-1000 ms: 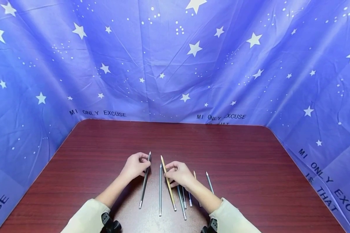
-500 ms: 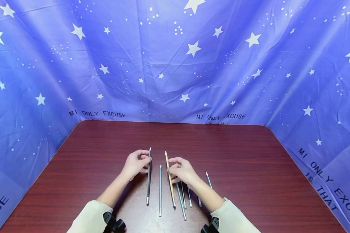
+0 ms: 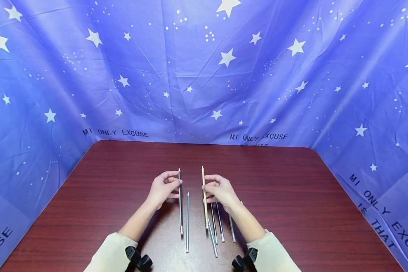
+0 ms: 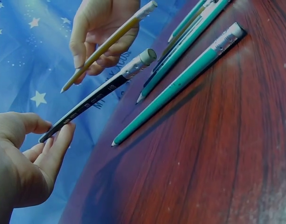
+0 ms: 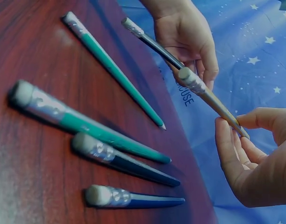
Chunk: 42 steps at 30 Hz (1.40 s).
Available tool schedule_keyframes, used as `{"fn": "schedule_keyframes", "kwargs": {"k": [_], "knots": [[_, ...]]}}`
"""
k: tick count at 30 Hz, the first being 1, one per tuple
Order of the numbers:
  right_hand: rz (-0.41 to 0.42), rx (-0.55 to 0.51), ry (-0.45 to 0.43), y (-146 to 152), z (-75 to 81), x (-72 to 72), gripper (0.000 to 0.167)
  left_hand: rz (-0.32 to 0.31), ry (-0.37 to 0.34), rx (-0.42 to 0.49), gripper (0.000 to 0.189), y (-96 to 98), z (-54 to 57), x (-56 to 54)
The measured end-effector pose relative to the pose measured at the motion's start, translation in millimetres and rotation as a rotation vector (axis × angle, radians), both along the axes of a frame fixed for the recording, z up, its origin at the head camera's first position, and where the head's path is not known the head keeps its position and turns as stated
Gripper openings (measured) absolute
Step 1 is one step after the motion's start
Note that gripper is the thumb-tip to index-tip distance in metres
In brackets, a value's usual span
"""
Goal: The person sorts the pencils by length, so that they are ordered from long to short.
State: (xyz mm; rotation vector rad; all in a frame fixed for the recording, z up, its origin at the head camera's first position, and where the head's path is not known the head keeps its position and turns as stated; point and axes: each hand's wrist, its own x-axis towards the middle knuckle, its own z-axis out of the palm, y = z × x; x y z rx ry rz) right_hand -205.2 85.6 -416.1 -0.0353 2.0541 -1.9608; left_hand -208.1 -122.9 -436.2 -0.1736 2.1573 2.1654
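My left hand [image 3: 161, 190] pinches a black pencil [image 3: 180, 207] near its sharpened end, thumb against fingers. In the left wrist view, "HB" shows on its barrel, below a silver ferrule and eraser. A yellow pencil [image 3: 204, 204] is pinched the same way by my right hand [image 3: 222, 190]. Both pencils are raised above the table, points facing away from me and eraser ends toward me. Between them in the head view, a green pencil [image 3: 187, 223] lies on the table. Another green pencil [image 3: 212, 240] lies partly behind the yellow one.
A black pencil [image 5: 129, 161] and a dark blue pencil [image 5: 157, 200] lie beside the second green one. Under my right forearm lies another pencil [image 3: 232, 228]. The dark red wooden table [image 3: 122, 162] ends at a blue star-patterned curtain [image 3: 190, 75].
Both hands have moved farther from me and somewhat to the right, lifting the black and yellow pencils. The two pencils have swung to point more straight ahead. The loose green pencils stay put.
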Motion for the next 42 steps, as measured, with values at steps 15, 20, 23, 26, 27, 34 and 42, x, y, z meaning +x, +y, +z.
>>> {"fn": "schedule_keyframes", "kwargs": {"k": [15, 20, 23, 26, 27, 34, 42], "knots": [[-0.003, -0.017, -0.002, 0.7, -0.9, -3.5, 0.043, -0.006, 0.01, 0.026, 0.041, 1.9, 5.0, -1.3], [-0.013, -0.026, -0.008, -0.9, -2.4, -3.4, 0.043, 0.004, 0.014, 0.028, 0.04, 3.2, 6.2, -3.3], [-0.01, -0.027, -0.008, -1.7, -2.6, -2.7, 0.043, 0.013, 0.015, 0.031, 0.04, 4.2, 7.0, -4.3], [-0.002, -0.03, -0.008, -2.0, -3.0, -1.5, 0.043, 0.018, 0.017, 0.031, 0.039, 4.9, 7.3, -5.3], [-0.001, -0.032, -0.008, -2.0, -3.4, -1.3, 0.043, 0.019, 0.016, 0.035, 0.039, 5.2, 7.4, -5.9], [-0.001, -0.034, -0.002, -2.4, -5.5, -1.5, 0.042, 0.018, 0.033, 0.04, 0.039, 5.2, 8.9, -12.9], [-0.004, -0.042, -0.005, -2.2, -4.8, -1.4, 0.042, 0.03, 0.058, 0.002, 0.041, 2.9, 14.6, -26.1]]}}
